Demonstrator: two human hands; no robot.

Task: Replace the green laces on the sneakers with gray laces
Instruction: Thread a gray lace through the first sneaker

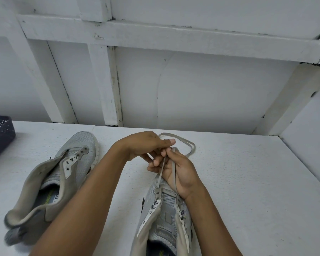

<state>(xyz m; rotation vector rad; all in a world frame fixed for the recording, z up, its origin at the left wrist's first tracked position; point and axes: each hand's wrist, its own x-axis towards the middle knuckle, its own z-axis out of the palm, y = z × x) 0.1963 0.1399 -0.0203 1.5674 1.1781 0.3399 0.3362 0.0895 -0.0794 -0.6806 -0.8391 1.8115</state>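
Left hand (146,145) and right hand (181,172) both pinching the gray lace (174,169). Other sneaker (78,163) has "FO" on the insole, rest's hidden.

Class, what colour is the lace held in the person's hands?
Gray. The head view shows the lace best, above the sneaker.

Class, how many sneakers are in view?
2. The left sneaker lies unlaced on the table; the right sneaker lies bottom centre, gray lace through its front eyelets.
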